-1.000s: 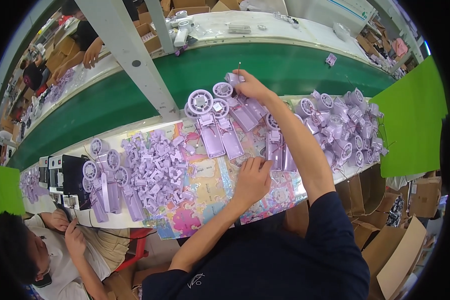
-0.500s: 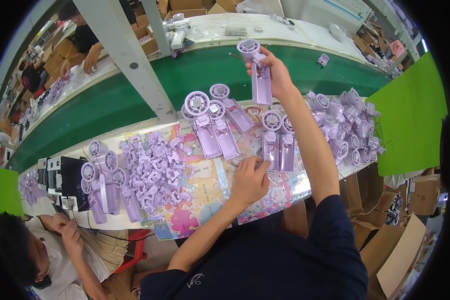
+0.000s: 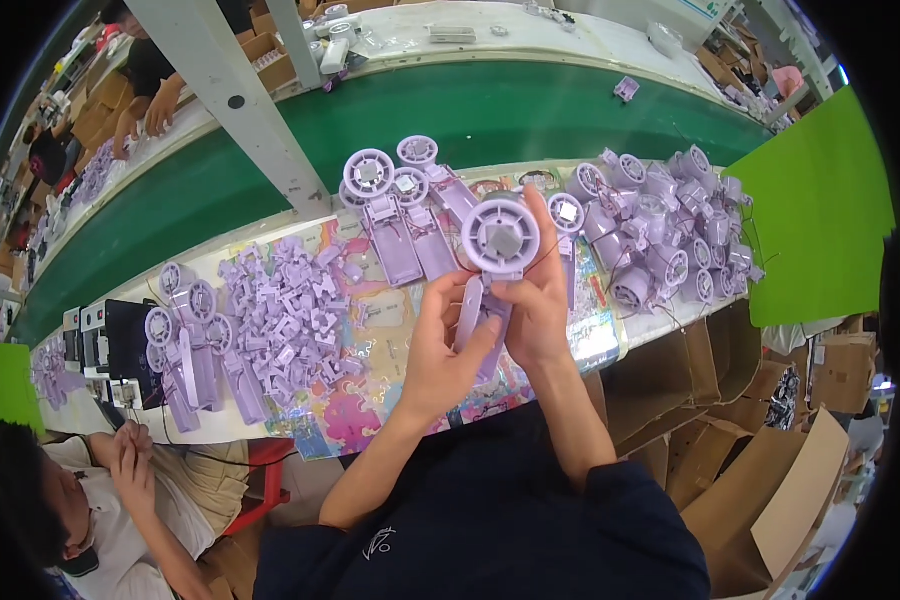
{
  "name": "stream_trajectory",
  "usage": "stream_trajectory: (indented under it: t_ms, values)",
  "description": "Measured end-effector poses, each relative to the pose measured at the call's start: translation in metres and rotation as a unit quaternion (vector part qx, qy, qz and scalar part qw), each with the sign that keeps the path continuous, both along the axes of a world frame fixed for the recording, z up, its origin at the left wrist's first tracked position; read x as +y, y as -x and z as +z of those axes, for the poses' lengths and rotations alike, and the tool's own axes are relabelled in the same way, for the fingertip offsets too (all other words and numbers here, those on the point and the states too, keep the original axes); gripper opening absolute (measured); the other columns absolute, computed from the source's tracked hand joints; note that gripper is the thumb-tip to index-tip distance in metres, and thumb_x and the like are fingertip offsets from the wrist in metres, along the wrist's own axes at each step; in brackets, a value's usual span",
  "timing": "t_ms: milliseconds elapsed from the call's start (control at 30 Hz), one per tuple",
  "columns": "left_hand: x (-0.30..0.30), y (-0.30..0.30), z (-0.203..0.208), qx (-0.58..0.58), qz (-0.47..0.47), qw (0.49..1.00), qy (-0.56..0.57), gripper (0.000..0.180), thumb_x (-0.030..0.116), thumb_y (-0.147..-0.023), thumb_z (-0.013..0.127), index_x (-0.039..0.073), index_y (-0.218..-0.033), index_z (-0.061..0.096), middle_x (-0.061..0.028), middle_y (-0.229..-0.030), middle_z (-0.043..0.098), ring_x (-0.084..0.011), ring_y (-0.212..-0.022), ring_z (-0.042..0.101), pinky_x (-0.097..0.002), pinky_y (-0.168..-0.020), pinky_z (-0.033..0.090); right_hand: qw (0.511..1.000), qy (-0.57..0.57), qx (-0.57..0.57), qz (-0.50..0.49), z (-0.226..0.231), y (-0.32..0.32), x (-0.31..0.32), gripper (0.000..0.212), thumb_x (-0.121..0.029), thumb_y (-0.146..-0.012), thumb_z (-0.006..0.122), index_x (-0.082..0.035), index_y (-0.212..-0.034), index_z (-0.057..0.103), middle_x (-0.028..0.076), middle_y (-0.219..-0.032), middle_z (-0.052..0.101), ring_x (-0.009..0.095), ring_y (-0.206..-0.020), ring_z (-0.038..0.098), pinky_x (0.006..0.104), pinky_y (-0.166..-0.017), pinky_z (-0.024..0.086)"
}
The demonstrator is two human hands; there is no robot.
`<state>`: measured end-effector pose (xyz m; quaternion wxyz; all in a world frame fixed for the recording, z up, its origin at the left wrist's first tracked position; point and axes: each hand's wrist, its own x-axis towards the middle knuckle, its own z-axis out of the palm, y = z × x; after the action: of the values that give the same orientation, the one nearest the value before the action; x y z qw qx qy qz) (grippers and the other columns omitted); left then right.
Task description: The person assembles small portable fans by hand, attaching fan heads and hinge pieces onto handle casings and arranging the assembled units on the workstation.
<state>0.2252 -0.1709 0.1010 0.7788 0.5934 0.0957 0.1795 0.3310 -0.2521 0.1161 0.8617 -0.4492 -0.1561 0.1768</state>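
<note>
In front of me both hands hold a lilac handheld fan housing point(image 3: 500, 236), its round head up and its handle pointing down toward me. My right hand point(image 3: 542, 325) is closed around its right side, thumb just below the head. From the left, my left hand point(image 3: 438, 350) grips the handle, with its thumb across it. A curved lilac strip point(image 3: 469, 313) shows between the left fingers; whether it is a separate piece is unclear. Beyond my left hand, several fan housings point(image 3: 392, 245) lie with open handles. Another round fan head point(image 3: 567, 213) shows behind my right hand.
Small lilac parts point(image 3: 288, 315) form a heap on the left of the colourful mat point(image 3: 355, 425). Fan heads point(image 3: 660, 225) are piled at right. A co-worker point(image 3: 135, 480) sits at lower left. A green conveyor belt point(image 3: 390, 130) runs behind a metal post point(image 3: 232, 105); cardboard boxes point(image 3: 770, 490) stand lower right.
My right hand has brought the fan housing down from above the conveyor edge toward me. My left hand has left the mat and now holds the handle too. The view has shifted slightly.
</note>
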Motion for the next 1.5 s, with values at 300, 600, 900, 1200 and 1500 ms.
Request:
stream_trajectory:
  t_ms: [300, 600, 900, 1200, 1500]
  values:
    - [0.001, 0.019, -0.020, 0.065, -0.062, 0.985, 0.147, 0.043, 0.000, -0.101, 0.064, 0.001, -0.138, 0.044, -0.0112, -0.123, 0.065, -0.0155, -0.113, 0.062, -0.0303, -0.095, 0.050, 0.995, 0.087, 0.005, 0.041, -0.017, 0.011, -0.024, 0.071, -0.005, -0.096, 0.070, -0.009, -0.156, 0.033, 0.013, -0.130, 0.056, 0.019, -0.119, 0.061, 0.0320, -0.102, 0.048]
    - [0.005, 0.026, -0.008, 0.038, -0.073, 0.993, 0.083, 0.038, 0.002, -0.102, 0.062, 0.003, -0.136, 0.047, -0.0080, -0.118, 0.068, -0.0115, -0.106, 0.063, -0.0272, -0.091, 0.049, 0.979, -0.073, 0.094, 0.163, -0.027, 0.004, -0.040, 0.073, -0.025, -0.102, 0.065, -0.020, -0.164, 0.026, 0.010, -0.140, 0.060, 0.027, -0.117, 0.068, 0.0425, -0.099, 0.055]
    - [0.003, 0.030, -0.020, 0.101, -0.087, 0.987, 0.087, 0.040, 0.003, -0.101, 0.063, 0.005, -0.138, 0.048, -0.0092, -0.107, 0.072, -0.0095, -0.089, 0.065, -0.0251, -0.076, 0.051, 0.993, -0.007, 0.122, 0.010, -0.026, 0.014, -0.037, 0.058, -0.046, -0.107, 0.055, -0.004, -0.148, 0.047, 0.012, -0.134, 0.063, 0.028, -0.119, 0.066, 0.0435, -0.103, 0.051]
    - [0.014, 0.036, -0.028, 0.158, -0.091, 0.973, 0.140, 0.043, 0.004, -0.102, 0.061, 0.004, -0.143, 0.050, -0.0120, -0.113, 0.073, -0.0127, -0.094, 0.070, -0.0261, -0.081, 0.055, 0.991, 0.006, 0.136, 0.008, -0.010, 0.028, -0.047, 0.055, -0.021, -0.101, 0.072, 0.000, -0.145, 0.046, 0.008, -0.123, 0.063, 0.017, -0.112, 0.062, 0.0368, -0.096, 0.053]
    - [0.015, 0.038, -0.022, 0.150, -0.108, 0.977, 0.107, 0.047, -0.001, -0.100, 0.060, -0.001, -0.147, 0.053, -0.0073, -0.117, 0.070, -0.0107, -0.101, 0.065, -0.0262, -0.088, 0.051, 0.989, 0.088, 0.115, -0.008, -0.008, 0.041, -0.041, 0.062, -0.008, -0.086, 0.083, 0.000, -0.137, 0.049, 0.010, -0.114, 0.065, 0.014, -0.098, 0.066, 0.0313, -0.088, 0.055]
